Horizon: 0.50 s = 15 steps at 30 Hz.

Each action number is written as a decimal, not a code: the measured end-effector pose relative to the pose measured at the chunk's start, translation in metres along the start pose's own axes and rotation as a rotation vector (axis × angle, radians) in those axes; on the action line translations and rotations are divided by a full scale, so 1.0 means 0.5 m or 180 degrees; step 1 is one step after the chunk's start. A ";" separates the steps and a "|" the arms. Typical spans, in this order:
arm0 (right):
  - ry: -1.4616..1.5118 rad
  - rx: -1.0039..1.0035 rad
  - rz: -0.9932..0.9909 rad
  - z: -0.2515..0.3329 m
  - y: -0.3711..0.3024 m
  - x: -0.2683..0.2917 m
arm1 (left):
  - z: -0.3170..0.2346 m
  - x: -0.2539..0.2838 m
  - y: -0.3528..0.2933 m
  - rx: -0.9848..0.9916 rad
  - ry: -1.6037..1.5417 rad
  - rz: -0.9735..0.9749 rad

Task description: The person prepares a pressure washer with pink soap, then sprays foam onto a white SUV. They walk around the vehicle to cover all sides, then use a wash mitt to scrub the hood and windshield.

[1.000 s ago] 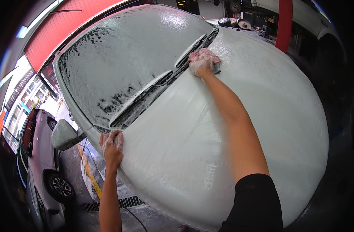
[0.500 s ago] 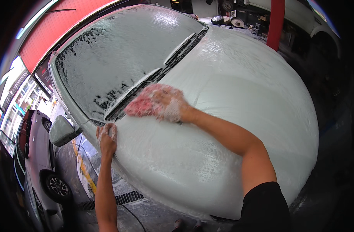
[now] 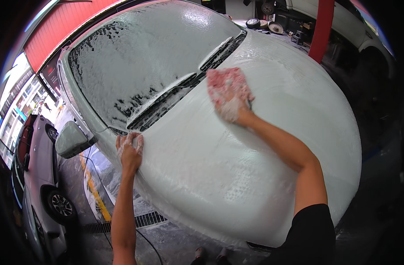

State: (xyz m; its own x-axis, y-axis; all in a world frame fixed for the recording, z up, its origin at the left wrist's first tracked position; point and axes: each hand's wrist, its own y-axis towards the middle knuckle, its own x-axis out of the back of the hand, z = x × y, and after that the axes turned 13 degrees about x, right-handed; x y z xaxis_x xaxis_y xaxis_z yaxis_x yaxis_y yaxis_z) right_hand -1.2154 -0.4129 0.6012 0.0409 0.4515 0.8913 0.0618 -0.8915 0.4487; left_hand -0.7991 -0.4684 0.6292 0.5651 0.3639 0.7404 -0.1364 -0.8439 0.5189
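Note:
Thick white suds cover the white car's hood [image 3: 202, 168] and its windshield [image 3: 140, 57]. My right hand [image 3: 233, 108] presses a pink shaggy wash mitt [image 3: 226, 81] flat on the upper hood, close to the wipers. Foam coats the back of that hand, and its fingertips are partly hidden in the pile. My left hand [image 3: 130, 149] rests on the hood's near-left edge by the windshield corner, its soapy fingers apart and holding nothing. Two foamy wipers [image 3: 166, 95] lie along the base of the glass.
The side mirror [image 3: 71, 139] juts out left of my left hand. Beyond it stands a silver car [image 3: 41, 163]. A black hose [image 3: 150, 245] and a drain grate [image 3: 144, 219] lie on the wet floor. A red post [image 3: 322, 33] and loose wheels [image 3: 253, 23] are at the back right.
My right hand has carried the pink mitt right and farther up the hood, away from the windshield's near corner. My left hand stays on the edge; the view has shifted slightly.

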 end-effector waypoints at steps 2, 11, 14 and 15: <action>0.0435 0.0997 -0.0060 0.225 -0.084 0.060 | 0.003 0.002 0.000 -0.0007 -0.0059 0.0068; 0.0656 0.2012 0.0248 -0.024 0.034 0.048 | 0.001 0.006 0.005 0.0122 -0.0069 0.0234; 0.0263 0.0366 0.0902 -0.326 0.162 0.045 | -0.010 0.008 0.009 0.0177 0.0037 0.0254; 0.0072 -0.0221 0.1041 -0.401 0.202 0.047 | -0.012 0.011 0.010 0.0184 0.0115 0.0299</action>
State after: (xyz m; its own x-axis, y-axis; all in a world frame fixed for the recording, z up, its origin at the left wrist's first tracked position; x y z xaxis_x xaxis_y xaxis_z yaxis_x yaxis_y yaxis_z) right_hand -1.4082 -0.4998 0.6807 0.0252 0.1409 0.9897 -0.0190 -0.9898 0.1414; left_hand -0.8017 -0.4683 0.6385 0.5222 0.2952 0.8001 -0.1395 -0.8959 0.4217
